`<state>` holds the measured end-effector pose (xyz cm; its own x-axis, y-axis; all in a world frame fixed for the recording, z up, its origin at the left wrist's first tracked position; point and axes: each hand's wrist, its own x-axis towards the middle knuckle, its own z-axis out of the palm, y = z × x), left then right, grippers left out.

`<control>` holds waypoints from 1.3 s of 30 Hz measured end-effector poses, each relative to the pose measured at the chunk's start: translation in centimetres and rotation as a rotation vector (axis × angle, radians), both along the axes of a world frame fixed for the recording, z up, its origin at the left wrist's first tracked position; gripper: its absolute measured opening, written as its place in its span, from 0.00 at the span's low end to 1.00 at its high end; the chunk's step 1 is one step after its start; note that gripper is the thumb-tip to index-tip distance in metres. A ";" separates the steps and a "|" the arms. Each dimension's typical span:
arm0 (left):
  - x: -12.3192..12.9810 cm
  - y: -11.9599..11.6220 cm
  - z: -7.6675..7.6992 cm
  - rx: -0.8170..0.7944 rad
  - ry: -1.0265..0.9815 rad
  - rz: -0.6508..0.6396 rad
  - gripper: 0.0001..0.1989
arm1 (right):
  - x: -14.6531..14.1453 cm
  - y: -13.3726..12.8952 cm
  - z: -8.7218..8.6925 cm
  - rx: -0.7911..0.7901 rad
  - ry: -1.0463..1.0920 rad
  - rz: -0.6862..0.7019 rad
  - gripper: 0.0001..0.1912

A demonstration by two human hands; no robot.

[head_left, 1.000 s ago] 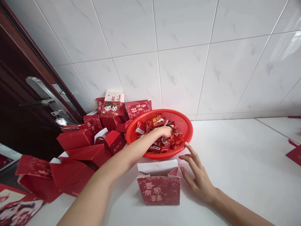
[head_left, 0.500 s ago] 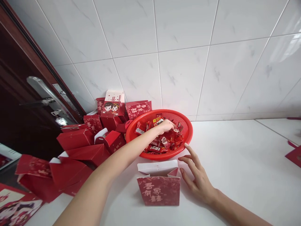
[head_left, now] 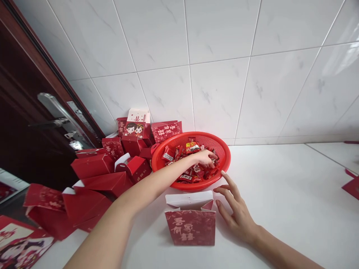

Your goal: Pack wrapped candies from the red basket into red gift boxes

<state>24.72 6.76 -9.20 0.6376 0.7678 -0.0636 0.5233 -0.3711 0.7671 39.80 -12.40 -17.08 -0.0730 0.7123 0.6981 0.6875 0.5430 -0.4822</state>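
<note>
My left hand (head_left: 206,158) reaches into a red plastic basket (head_left: 227,158), its fingers apart and touching wrapped candies (head_left: 186,176). Their tips are partly lost among the wrappers, and I see nothing gripped. In front of the basket stands a red gift box (head_left: 193,227) with pale lettering, its top open and a white inner flap raised at the back. My right hand (head_left: 237,211) rests just right of the box, fingers spread and curved, holding nothing. Its index fingertip is close to the basket's rim.
Many red gift boxes (head_left: 97,183) are heaped on the left of the white counter (head_left: 269,179), some with flaps up. A dark door with a metal handle (head_left: 60,119) stands behind them. White wall tiles (head_left: 218,93) rise behind the basket. Another red item (head_left: 352,186) lies at the right edge.
My left hand has shifted slightly right within the basket and its fingers have spread, uncovering a yellow-and-red wrapper. My right hand and the open box stay in place.
</note>
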 end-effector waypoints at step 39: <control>-6.2 2.0 5.4 0.436 0.752 0.210 0.09 | -1.4 12.5 10.3 -0.461 0.900 0.157 0.14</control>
<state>18.53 8.78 -3.83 0.3886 0.9176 -0.0836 0.9210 -0.3894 0.0074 38.41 0.13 -6.77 0.2272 0.9530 0.2004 -0.0959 0.2266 -0.9692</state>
